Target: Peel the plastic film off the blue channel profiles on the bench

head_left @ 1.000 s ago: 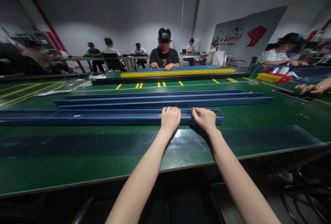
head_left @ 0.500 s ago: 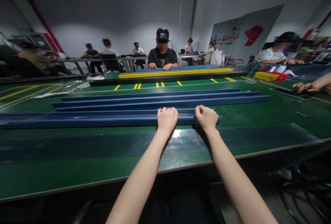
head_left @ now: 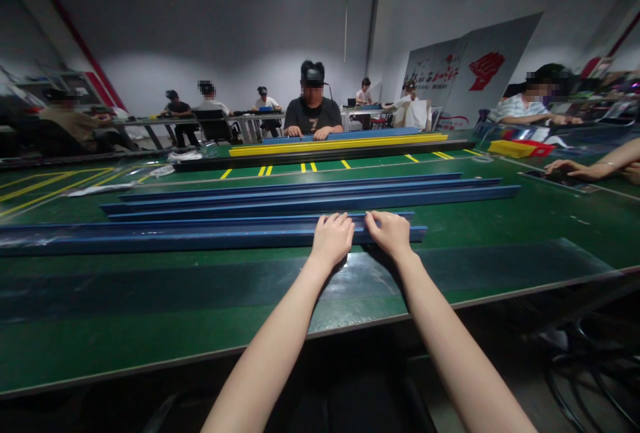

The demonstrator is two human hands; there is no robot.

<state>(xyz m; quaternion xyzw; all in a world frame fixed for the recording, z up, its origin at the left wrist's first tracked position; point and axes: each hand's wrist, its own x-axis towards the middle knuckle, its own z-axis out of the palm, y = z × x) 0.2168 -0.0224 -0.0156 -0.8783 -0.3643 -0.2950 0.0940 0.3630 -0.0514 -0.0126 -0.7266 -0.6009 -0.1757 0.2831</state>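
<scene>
On table | hands curled over blue channel, grip hidden | yellow bin, contents indistinct

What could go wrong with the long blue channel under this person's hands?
With the left hand and right hand both near its right end, the blue channel might swing unguided at its left part, which runs out of view. It could then knock the blue channels behind. The clear plastic strip on its near side might get dragged or creased.
</scene>
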